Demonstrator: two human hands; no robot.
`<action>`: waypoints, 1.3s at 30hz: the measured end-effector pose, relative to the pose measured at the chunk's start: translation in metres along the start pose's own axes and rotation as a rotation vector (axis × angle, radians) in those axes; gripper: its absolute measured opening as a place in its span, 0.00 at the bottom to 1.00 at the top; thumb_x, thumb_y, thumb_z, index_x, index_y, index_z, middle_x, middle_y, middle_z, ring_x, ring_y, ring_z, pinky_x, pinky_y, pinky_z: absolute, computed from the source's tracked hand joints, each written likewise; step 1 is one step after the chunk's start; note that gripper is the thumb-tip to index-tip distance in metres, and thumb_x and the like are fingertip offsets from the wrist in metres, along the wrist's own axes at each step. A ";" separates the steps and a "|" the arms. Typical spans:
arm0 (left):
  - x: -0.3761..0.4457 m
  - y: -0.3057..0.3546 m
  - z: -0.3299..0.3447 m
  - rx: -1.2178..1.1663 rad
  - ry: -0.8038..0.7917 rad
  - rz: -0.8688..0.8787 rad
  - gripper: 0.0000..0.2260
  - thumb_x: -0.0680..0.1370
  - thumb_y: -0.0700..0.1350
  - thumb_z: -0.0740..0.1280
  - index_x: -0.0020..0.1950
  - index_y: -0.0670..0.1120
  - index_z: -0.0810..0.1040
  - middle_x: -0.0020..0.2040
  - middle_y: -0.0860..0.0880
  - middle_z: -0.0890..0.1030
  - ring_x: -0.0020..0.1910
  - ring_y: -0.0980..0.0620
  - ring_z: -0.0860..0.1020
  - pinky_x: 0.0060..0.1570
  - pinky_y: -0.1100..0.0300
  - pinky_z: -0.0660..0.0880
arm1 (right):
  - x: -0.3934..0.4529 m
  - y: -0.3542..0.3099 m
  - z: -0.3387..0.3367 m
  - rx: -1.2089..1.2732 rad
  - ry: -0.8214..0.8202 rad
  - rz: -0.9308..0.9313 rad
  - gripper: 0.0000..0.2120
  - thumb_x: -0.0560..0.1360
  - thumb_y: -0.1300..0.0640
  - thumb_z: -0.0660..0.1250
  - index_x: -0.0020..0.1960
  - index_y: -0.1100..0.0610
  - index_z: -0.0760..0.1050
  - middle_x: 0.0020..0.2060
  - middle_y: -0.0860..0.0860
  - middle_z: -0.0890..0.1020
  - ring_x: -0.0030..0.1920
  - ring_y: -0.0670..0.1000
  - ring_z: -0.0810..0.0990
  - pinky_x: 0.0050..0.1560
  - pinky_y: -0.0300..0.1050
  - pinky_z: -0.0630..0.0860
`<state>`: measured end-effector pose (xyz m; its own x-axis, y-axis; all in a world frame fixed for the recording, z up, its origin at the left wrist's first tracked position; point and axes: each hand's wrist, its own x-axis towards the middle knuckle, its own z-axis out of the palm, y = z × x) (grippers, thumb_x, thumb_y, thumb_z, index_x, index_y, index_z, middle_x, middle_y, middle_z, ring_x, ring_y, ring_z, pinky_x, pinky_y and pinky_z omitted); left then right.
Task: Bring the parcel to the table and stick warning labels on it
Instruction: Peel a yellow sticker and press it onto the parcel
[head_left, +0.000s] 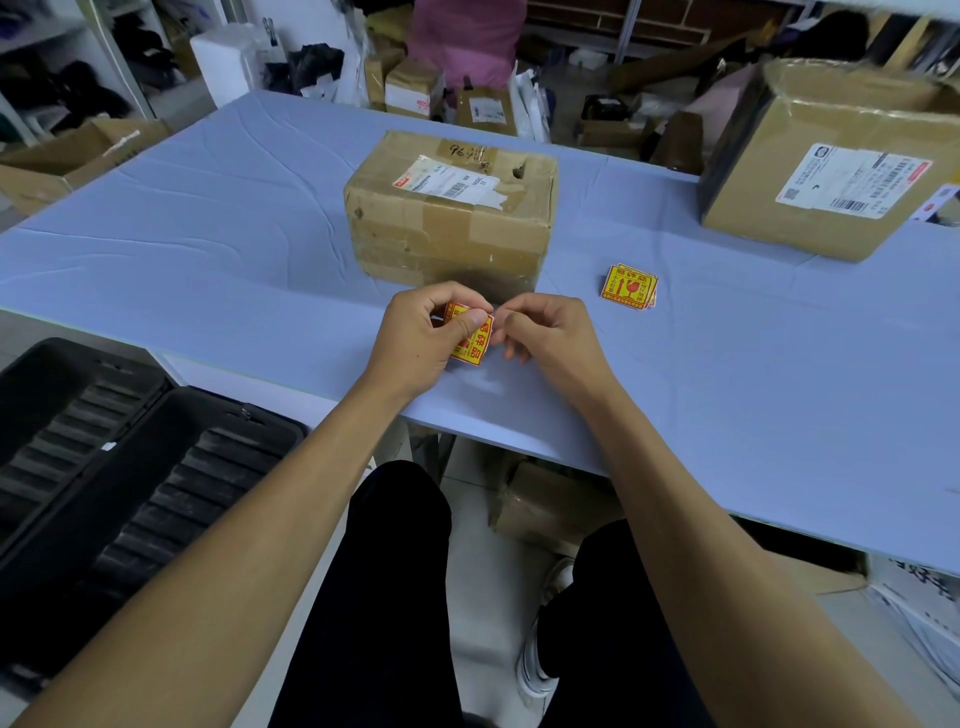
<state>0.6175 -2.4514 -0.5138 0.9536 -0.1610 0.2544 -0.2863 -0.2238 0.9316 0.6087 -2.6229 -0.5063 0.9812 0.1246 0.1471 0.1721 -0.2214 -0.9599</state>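
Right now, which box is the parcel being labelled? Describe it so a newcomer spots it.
On the blue table, look at the middle, just beyond the hands. The parcel is the small taped brown box with a torn white shipping label on top. The big box at the far right is larger, and no hands are near it.

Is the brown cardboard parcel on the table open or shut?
Shut: the brown cardboard parcel has tape across its closed top flaps, though one corner is torn.

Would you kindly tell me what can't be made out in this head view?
- Warning label: partly covered by left hand fingers.
- Right hand fingertips: curled under, contact with label unclear.
- Parcel shipping label: print too small.
- Large box: blurred, cut off by the right edge.
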 end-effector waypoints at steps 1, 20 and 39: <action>0.000 0.000 0.000 0.008 0.000 0.003 0.03 0.78 0.39 0.70 0.48 0.45 0.83 0.41 0.53 0.83 0.39 0.58 0.81 0.42 0.65 0.78 | 0.000 0.000 0.000 -0.007 0.000 -0.005 0.07 0.76 0.64 0.65 0.43 0.59 0.82 0.32 0.51 0.83 0.29 0.44 0.77 0.33 0.38 0.73; -0.003 0.003 0.005 0.166 0.037 0.159 0.05 0.74 0.39 0.71 0.47 0.47 0.84 0.46 0.53 0.81 0.48 0.53 0.79 0.52 0.57 0.76 | 0.000 0.000 0.000 -0.034 0.013 -0.011 0.09 0.77 0.67 0.64 0.41 0.60 0.80 0.29 0.51 0.80 0.28 0.42 0.75 0.33 0.37 0.71; -0.003 0.002 0.002 0.078 0.043 0.067 0.04 0.76 0.39 0.70 0.43 0.48 0.82 0.41 0.52 0.82 0.44 0.54 0.80 0.48 0.58 0.78 | -0.001 -0.002 0.000 -0.073 0.011 0.003 0.11 0.78 0.65 0.64 0.39 0.57 0.79 0.29 0.51 0.80 0.28 0.41 0.76 0.32 0.34 0.72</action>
<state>0.6141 -2.4534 -0.5135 0.9348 -0.1367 0.3277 -0.3541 -0.2880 0.8898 0.6070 -2.6229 -0.5041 0.9826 0.1137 0.1468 0.1743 -0.2915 -0.9406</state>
